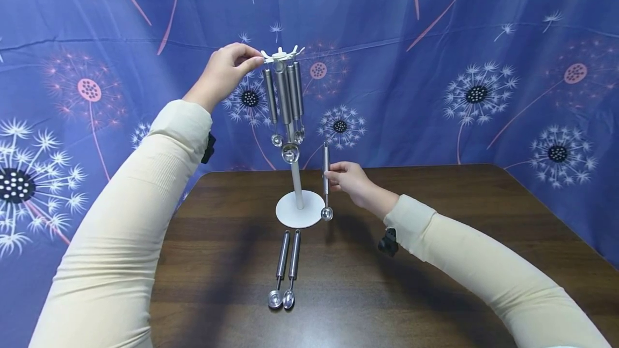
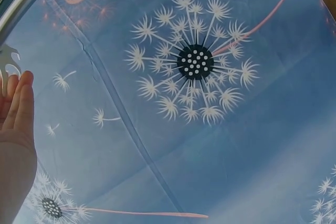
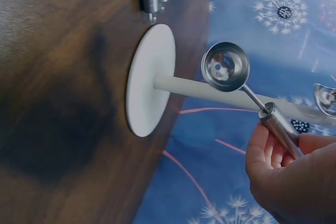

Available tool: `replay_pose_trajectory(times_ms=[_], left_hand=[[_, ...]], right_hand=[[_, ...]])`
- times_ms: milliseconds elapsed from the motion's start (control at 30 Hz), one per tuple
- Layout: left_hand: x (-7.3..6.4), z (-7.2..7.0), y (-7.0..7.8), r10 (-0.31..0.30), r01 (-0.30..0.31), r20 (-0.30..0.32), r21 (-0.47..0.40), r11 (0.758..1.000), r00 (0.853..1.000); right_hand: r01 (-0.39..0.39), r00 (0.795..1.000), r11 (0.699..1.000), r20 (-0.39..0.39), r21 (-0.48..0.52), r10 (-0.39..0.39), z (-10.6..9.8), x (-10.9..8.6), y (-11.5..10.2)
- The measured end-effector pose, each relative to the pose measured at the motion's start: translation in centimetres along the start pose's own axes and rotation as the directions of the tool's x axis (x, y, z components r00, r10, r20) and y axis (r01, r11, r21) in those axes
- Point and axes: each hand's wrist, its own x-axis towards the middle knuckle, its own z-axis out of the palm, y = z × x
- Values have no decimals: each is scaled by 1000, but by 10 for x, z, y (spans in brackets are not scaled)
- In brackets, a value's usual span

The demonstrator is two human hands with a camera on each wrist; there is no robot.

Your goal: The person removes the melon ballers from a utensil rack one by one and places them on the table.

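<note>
My right hand (image 1: pixel 349 180) grips a melon baller (image 3: pixel 226 67) by its steel handle, the round scoop with a small hole hanging lowest. It is held beside the white stand (image 1: pixel 297 184), over the right side of the round base. With thumb and fingers my left hand (image 1: pixel 224 71) pinches a prong of the stand's hooked top (image 1: pixel 281 56). Several steel-handled scoops (image 1: pixel 285 98) hang below those hooks. In the left wrist view, the left fingers (image 2: pixel 23 100) are at a white hook (image 2: pixel 9 59), partly cut off by the frame edge.
Two more steel scoops (image 1: pixel 282 262) lie side by side on the dark wooden table (image 1: pixel 367 278), in front of the stand's base (image 3: pixel 149 85). A blue cloth (image 1: pixel 387 79) printed with dandelions hangs behind the table.
</note>
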Motion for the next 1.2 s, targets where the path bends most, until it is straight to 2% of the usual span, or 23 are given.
replay_pose_trajectory(times_ms=[200, 400, 567, 733, 1067, 1200], left_hand=[[2, -6, 7, -53, 49, 86, 42, 998, 995], [6, -14, 13, -83, 72, 193, 66, 995, 978], [8, -18, 18, -99, 82, 246, 78, 994, 964], [8, -18, 18, -102, 89, 247, 65, 994, 964], [7, -16, 15, -149, 173, 241, -82, 981, 959], [7, -14, 15, -160, 190, 235, -111, 975, 959]], right_hand=[[-15, 1000, 1000, 17, 18, 15, 0, -2, 15], [-26, 999, 1000, 47, 12, 25, 5, -7, 29], [-63, 995, 997, 80, 42, 59, 14, -13, 42], [-88, 990, 995, 110, 37, 84, 22, -21, 51], [-124, 978, 991, 173, 40, 115, 38, -37, 71], [-154, 971, 987, 192, 38, 144, 42, -45, 78]])
